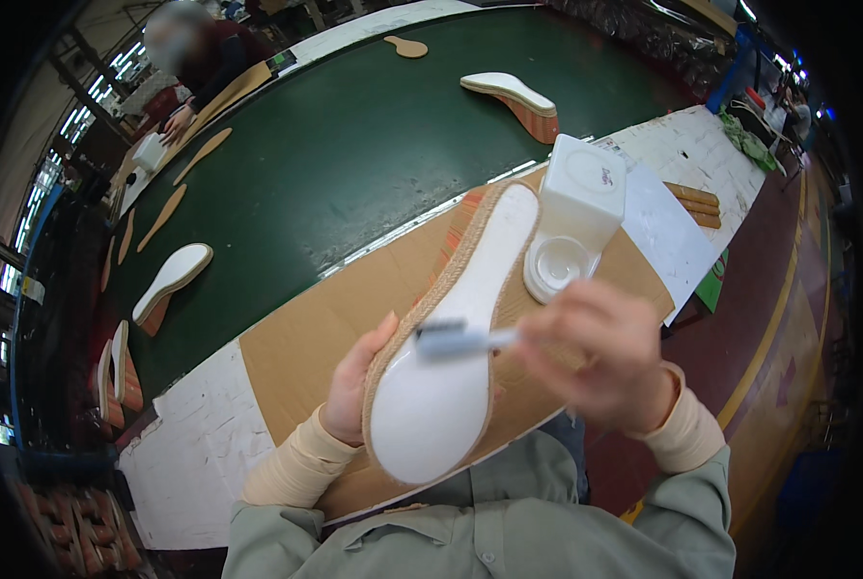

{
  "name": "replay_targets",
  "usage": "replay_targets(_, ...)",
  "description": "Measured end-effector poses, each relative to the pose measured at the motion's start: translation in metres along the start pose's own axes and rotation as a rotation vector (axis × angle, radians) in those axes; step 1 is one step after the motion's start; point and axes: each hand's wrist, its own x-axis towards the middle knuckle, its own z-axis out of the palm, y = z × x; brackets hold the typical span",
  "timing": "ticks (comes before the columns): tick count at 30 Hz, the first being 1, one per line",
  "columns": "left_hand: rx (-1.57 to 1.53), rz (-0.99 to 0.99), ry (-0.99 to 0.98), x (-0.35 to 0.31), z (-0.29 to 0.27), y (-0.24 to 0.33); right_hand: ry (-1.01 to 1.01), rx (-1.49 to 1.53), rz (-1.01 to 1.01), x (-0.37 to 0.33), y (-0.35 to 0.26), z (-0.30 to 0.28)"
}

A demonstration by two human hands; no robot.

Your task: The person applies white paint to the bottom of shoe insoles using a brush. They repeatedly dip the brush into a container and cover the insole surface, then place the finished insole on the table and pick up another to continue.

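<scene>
My left hand point(352, 381) grips a wedge shoe sole point(427, 420) by its left edge, tilted up in front of me. The sole has a white, shiny top, a braided rope rim and a striped wood-look wedge under its narrow end. In my right hand point(596, 352), slightly blurred, is a pale brush point(456, 343) with dark bristles, its head over the middle of the white surface. Whether the bristles touch it I cannot tell. Just beyond the right hand stands a white plastic bottle point(586, 188), with a round white opening point(557, 261) low on its near side.
Brown cardboard point(301, 328) lies under my hands, beside a green conveyor belt point(354, 164). On the belt are wedge soles point(518, 96) point(171, 280) and flat tan insoles point(407, 46). Across it, a person's hand point(176, 125) rests near a white container. White paper point(668, 227) lies right of the bottle.
</scene>
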Motion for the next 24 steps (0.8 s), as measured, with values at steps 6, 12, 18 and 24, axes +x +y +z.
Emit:
replay_targets(6,0.413,0.144,0.058,0.003,0.011,-0.008,0.141,0.033,0.133,-0.001,-0.015,0.006)
replay_targets(12,0.493,0.204,0.157,0.006,0.011,-0.015,0.14,-0.064,0.068,-0.002,-0.028,0.03)
replay_targets(18,0.409,0.182,0.109,0.002,0.004,-0.012,0.174,0.092,0.164,-0.002,-0.028,0.029)
replay_targets(24,0.349,0.207,-0.063,0.012,0.004,-0.007,-0.174,0.178,0.04,-0.017,-0.047,0.036)
